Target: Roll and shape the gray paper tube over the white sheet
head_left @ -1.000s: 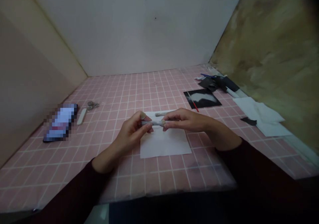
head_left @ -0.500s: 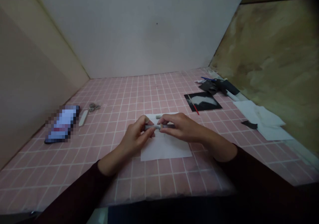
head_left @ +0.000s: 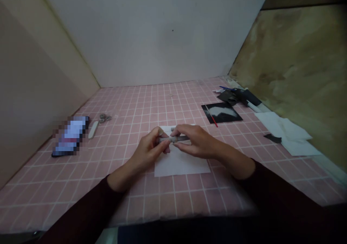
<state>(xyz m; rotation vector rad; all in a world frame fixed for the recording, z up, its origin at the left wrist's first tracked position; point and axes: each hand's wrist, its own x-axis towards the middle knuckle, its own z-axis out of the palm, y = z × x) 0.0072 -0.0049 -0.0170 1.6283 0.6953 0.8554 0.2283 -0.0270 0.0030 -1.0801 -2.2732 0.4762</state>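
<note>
Over a white paper sheet [head_left: 181, 163], a thin grey stick [head_left: 173, 139] lies level between my two hands. My left hand [head_left: 150, 145] pinches its left part between thumb and fingers. Around the right part are the thumb and fingers of my right hand [head_left: 195, 141], which grip it near the middle. Just behind the stick, a small grey piece [head_left: 172, 129] rests on the paper, partly covered by my right fingers.
At left are a blurred phone [head_left: 71, 135], a white strip [head_left: 93, 129] and small grey rings [head_left: 102, 118]. Right of the sheet lies a black sheet [head_left: 222, 112] with white powder and a red stick [head_left: 213, 119]. Farther right are dark scraps [head_left: 229, 97] and white papers [head_left: 290, 132].
My right thumb has moved slightly down and away from the stick's near side, while its fingers stay on it. The whole view has shifted a little.
</note>
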